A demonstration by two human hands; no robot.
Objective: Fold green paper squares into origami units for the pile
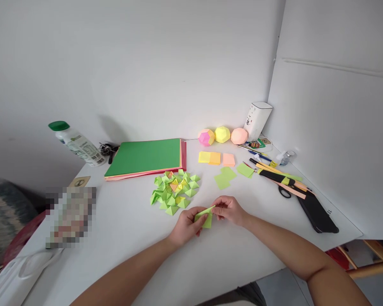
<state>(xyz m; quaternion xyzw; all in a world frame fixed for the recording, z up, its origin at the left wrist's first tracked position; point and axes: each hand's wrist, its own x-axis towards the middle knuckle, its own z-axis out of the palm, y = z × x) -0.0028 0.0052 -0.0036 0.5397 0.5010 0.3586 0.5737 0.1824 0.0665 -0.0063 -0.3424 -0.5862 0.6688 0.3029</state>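
Note:
Between my hands is a green paper square (207, 222), partly folded, with its upper edge bent over. My left hand (189, 225) grips its left side, thumb on top. The fingers of my right hand (229, 210) pinch the upper right corner. Just beyond my left hand lies a heap of folded paper pieces (170, 193), mostly green with a few yellow and orange ones. Loose green paper sheets (224, 178) lie flat beyond my right hand. Behind them are yellow and orange sticky notes (210, 157) and a pink pad (229, 160).
Three faceted paper balls (222, 134) stand by the wall near a white container (258, 121). Green card sheets (147, 155) are stacked at back left, beside a leaning white bottle (81, 146). At right lie a cutter (276, 177), scissors (284, 192) and a black phone (317, 212).

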